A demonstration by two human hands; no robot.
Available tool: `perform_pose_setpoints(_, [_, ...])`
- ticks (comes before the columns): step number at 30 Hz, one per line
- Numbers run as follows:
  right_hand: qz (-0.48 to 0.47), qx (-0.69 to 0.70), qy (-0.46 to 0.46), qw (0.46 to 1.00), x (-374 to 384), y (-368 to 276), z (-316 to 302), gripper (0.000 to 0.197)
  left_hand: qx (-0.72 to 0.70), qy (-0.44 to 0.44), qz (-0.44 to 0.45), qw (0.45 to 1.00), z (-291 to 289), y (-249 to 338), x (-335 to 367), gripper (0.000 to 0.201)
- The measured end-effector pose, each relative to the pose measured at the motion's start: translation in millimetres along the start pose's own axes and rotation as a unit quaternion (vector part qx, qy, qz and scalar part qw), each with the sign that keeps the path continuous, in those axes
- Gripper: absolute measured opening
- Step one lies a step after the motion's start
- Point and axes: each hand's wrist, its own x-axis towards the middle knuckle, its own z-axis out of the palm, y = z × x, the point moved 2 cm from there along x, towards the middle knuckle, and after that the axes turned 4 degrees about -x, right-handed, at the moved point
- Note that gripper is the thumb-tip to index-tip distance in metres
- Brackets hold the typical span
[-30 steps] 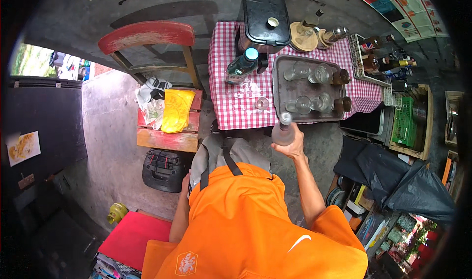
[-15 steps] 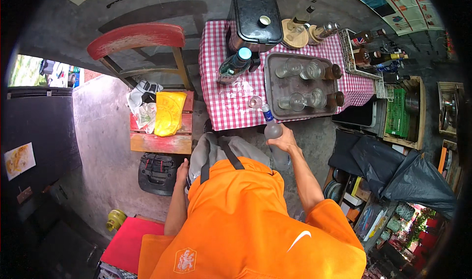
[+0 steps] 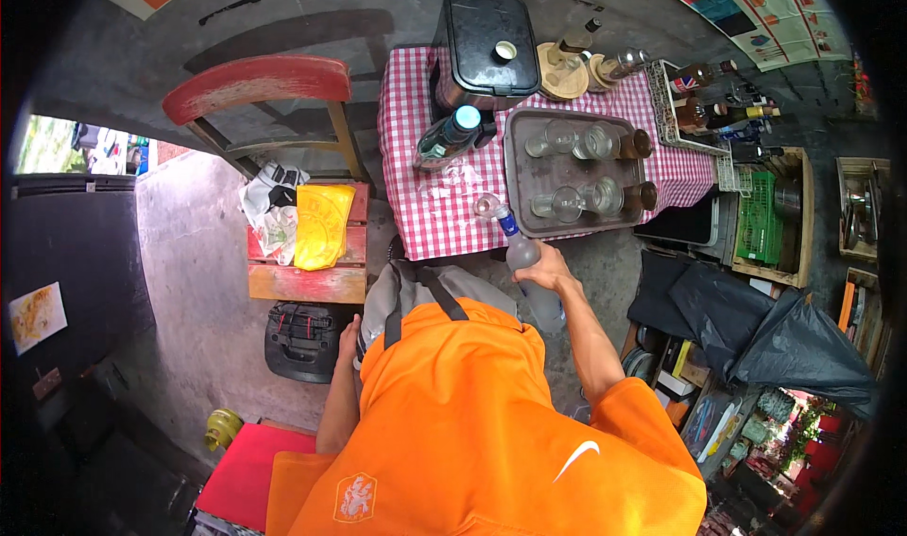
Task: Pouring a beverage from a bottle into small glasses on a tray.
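My right hand is closed round the body of a frosted glass bottle with a blue-wrapped neck, held at the table's front edge. The bottle is tilted, its mouth at the rim of a small clear glass. Whether liquid is running out is too small to see. Down at my left side hangs my left hand, its fingers stretched out and nothing visible in it. Right of the small glass lies a brown tray carrying several upturned or standing glasses, clear and brown.
On the checked tablecloth stand a black-lidded container, a dark bottle with a pale blue cap and a wire basket of bottles. A red chair with a yellow cloth is to the left. Black plastic sheeting covers shelves at right.
The bottle has tipped slightly further, its base swinging a little right and its mouth closer to the small glass. The whole view has shifted slightly. My left hand stays at my side.
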Motion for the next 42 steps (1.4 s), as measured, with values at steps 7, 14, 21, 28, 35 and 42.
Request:
perform_pose_setpoints(7, [0.006,-0.003,-0.031,1.0,-3.4,-6.5,-6.7,0.07,-0.064,-0.009,-0.031,0.997,1.4,-5.3,23.9,0.065])
perform_pose_setpoints(14, [0.023,-0.009,-0.045,0.999,-6.0,-6.2,-8.6,0.07,-0.016,0.028,-0.058,0.998,11.2,40.2,9.4,0.063])
perform_pose_setpoints(21, [0.025,-0.007,-0.051,0.998,-9.3,-8.3,-10.8,0.068,-0.002,0.011,-0.068,0.998,6.1,27.5,12.8,0.068])
perform_pose_setpoints(28, [0.012,-0.011,-0.065,0.998,-12.7,-19.7,-14.9,0.062,-0.018,0.013,-0.043,0.999,-7.7,-16.9,28.3,0.066])
perform_pose_setpoints(35, [0.008,0.007,-0.086,0.996,-7.4,-9.4,-11.2,0.058,0.007,0.005,-0.046,0.999,-1.5,4.5,25.9,0.065])
perform_pose_setpoints(42, [0.02,-0.009,-0.079,0.997,-10.9,-14.2,-15.1,0.061,-0.028,0.004,-0.05,0.998,-2.9,-8.8,33.7,0.068])
